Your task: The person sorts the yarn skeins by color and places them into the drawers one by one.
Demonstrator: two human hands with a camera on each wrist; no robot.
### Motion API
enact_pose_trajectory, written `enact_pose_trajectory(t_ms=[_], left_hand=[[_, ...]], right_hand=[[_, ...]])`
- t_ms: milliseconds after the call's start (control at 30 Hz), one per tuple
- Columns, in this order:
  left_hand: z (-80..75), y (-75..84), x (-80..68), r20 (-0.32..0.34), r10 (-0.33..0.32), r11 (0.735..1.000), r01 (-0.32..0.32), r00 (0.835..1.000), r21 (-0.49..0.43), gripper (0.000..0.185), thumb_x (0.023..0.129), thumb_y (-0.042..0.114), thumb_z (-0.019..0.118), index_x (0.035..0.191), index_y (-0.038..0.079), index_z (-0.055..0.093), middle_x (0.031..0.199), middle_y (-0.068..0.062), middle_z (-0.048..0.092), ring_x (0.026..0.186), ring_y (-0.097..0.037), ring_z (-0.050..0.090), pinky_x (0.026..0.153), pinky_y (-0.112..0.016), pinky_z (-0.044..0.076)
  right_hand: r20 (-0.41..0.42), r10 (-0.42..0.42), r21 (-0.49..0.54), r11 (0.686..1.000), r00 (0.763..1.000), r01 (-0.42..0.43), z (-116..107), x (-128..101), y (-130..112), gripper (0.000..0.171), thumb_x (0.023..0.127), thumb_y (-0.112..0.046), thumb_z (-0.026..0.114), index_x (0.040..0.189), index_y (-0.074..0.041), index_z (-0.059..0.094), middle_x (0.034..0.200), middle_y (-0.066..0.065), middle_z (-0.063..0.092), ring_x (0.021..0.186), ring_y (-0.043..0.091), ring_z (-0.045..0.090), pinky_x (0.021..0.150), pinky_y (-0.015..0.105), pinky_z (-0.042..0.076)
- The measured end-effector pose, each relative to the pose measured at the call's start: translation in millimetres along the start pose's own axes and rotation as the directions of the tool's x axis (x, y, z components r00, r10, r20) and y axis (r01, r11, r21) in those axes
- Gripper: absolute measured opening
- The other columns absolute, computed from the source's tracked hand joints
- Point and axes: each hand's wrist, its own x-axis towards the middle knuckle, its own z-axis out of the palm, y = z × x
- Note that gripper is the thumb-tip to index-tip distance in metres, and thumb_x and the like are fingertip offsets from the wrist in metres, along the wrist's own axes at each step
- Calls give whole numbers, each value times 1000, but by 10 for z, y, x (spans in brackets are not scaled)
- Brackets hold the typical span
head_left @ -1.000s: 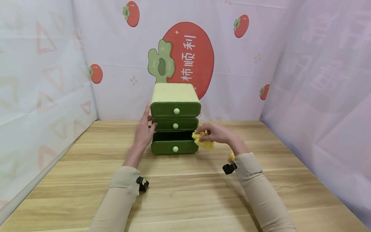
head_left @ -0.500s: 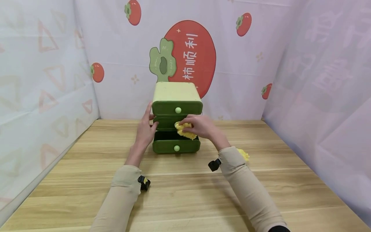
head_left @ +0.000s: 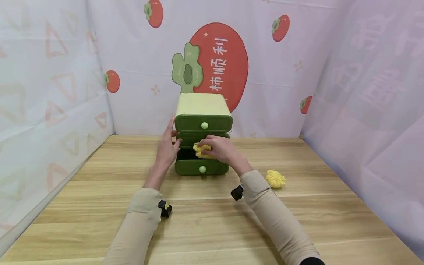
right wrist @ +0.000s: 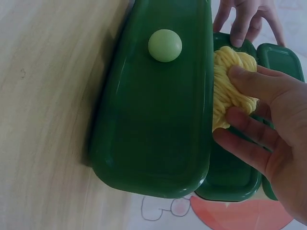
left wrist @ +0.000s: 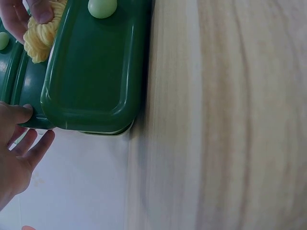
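Note:
A small three-drawer cabinet [head_left: 202,105], cream on top with green drawer fronts, stands on the table; its bottom drawer [head_left: 187,168] is pulled out. My right hand [head_left: 220,148] pinches a bundle of yellow yarn [right wrist: 235,81] between thumb and fingers. In the head view the bundle is above the bottom drawer's opening, in front of the middle drawer [left wrist: 36,88]. My left hand [head_left: 167,147] rests against the cabinet's left side, thumb on the middle drawer's front and fingers fairly straight along the side. The drawer's inside is mostly hidden.
A second yellow yarn bundle [head_left: 275,179] lies on the wooden table [head_left: 195,228], right of the cabinet. Printed cloth walls [head_left: 265,73] enclose the back and both sides. Each wrist wears a small black camera [head_left: 165,208].
My right hand has carried the yarn bundle leftward from beside the cabinet to over the open bottom drawer. The other bundle has come into full sight. My left hand stays on the cabinet.

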Motion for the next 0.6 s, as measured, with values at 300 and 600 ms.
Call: enact_pose_trajectory(t_ms=[300, 600], left_hand=[[-17, 17, 2, 6, -9, 1000, 9, 1000, 5, 87, 96, -1, 61, 161, 31, 13, 124, -21, 57, 120, -36, 59, 87, -48, 57], [-12, 12, -1, 8, -1, 1000, 1, 1000, 14, 86, 96, -1, 60, 161, 30, 12, 124, -21, 56, 120, -36, 59, 86, -49, 57]], right_hand=[[25, -13, 9, 1000, 1000, 12, 44, -28, -38, 26, 91, -27, 73, 117, -26, 74, 101, -6, 67, 81, 11, 63, 68, 28, 51], [17, -34, 4, 999, 999, 34, 33, -64, -62, 20, 93, -23, 71, 112, -23, 76, 107, -5, 69, 92, 13, 67, 75, 33, 54]])
